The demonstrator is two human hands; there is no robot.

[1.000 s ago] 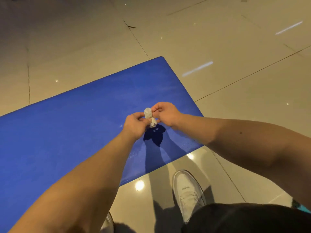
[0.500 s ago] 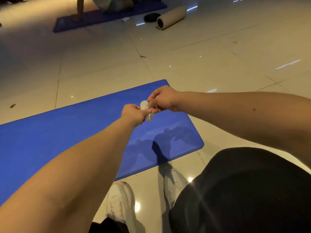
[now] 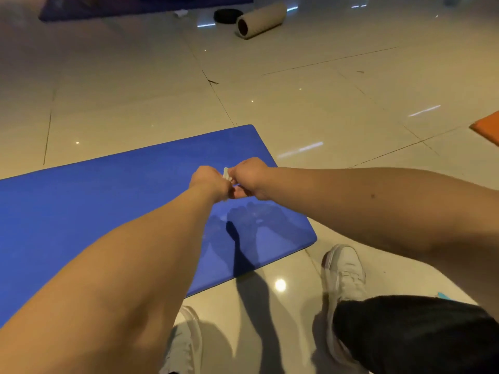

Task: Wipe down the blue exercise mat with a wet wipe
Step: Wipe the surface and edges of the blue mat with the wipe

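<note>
Pale wipe [image 3: 226, 173], flat blue mat [image 3: 108, 203]

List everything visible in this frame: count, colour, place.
blue foam exercise mat: one, blue, flat on floor, beneath the hands.
crumpled white wet wipe: one, white, pinched between both hands.
beige foam roller: one, beige, far floor, top.
black round object: one, black, left of the roller.
second dark blue mat: one, top left edge.
orange mat corner: one, right edge.
glossy tiled floor: beige, all around.
white sneakers: two, floor beside mat's near edge.
black garment: one, lower right.
left hand: one, pinching the wipe.
right hand: one, pinching the wipe.
</note>
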